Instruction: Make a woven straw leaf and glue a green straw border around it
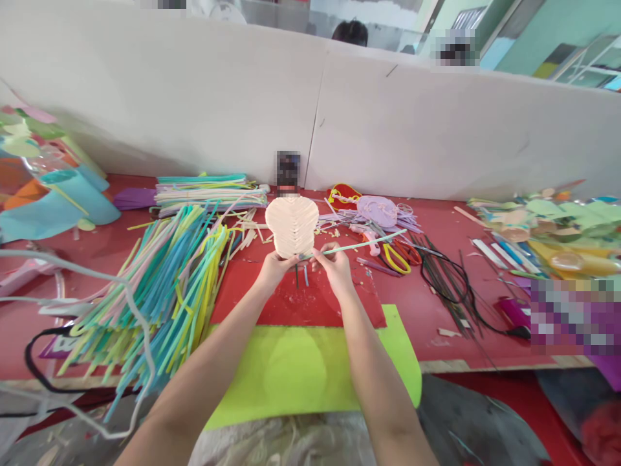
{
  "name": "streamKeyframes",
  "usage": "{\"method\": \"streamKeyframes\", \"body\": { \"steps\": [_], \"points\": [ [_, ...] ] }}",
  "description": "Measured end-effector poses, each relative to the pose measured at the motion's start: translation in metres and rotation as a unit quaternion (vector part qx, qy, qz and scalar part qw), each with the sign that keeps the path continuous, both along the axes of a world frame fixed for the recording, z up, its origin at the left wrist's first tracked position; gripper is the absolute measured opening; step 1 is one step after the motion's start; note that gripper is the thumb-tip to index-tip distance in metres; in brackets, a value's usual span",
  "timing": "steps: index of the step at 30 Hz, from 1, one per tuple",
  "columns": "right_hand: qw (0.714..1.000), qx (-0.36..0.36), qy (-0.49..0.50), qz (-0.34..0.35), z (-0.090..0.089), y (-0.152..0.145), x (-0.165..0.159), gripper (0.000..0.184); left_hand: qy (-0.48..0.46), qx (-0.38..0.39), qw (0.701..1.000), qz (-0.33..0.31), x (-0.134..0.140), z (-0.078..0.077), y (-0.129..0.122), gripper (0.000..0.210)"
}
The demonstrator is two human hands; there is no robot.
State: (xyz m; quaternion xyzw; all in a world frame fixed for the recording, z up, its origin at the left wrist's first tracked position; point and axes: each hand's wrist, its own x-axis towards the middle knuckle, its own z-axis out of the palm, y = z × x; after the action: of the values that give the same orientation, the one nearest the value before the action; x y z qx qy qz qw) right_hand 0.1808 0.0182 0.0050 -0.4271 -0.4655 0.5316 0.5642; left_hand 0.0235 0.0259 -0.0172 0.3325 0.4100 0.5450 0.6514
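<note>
Bare forearms (388,382) stretch up from six o'clock toward a seated worker's two hands at the center of a red tabletop (427,220), where a ridged cream piece (292,225) is held just ahead, between eleven and twelve o'clock. The left hand (275,268) grips the piece by its lower edge, thumb and fingers closed near a dark thin stem (297,277) that points down toward six. The right hand (334,262) pinches a pale green strip (371,242), its free end running out between two and three o'clock, its near end at the foot of the cream piece; from where I stand, whether the two touch is impossible to tell.

Beneath the hands lies a red sheet (286,307), overlapping a lime green sheet (276,369) at six. A loose heap of colored strips (155,285) spreads between eight and nine o'clock, with a neater stack of strips (208,196) at ten. At two sits a lilac oval piece (378,211); at three, scissors with yellow handles (396,259); just past three and farther out, dark thin rods (444,285). Across twelve o'clock stands a white partition (204,97), the top of another person's head (350,32) showing above it.
</note>
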Motion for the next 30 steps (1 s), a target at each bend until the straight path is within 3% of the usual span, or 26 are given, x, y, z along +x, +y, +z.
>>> {"method": "streamKeyframes", "body": {
  "steps": [17, 30],
  "points": [
    [0.992, 0.030, -0.120, 0.008, -0.0020, -0.0006, 0.0051, 0.036, 0.038, 0.024, 0.999, -0.027, 0.0004, 0.0068, -0.0056, 0.054],
    [0.989, 0.063, -0.136, -0.004, -0.0004, -0.0011, 0.0088, 0.031, 0.043, 0.030, 0.998, -0.043, -0.0012, 0.0066, -0.0062, 0.058]
  ]
}}
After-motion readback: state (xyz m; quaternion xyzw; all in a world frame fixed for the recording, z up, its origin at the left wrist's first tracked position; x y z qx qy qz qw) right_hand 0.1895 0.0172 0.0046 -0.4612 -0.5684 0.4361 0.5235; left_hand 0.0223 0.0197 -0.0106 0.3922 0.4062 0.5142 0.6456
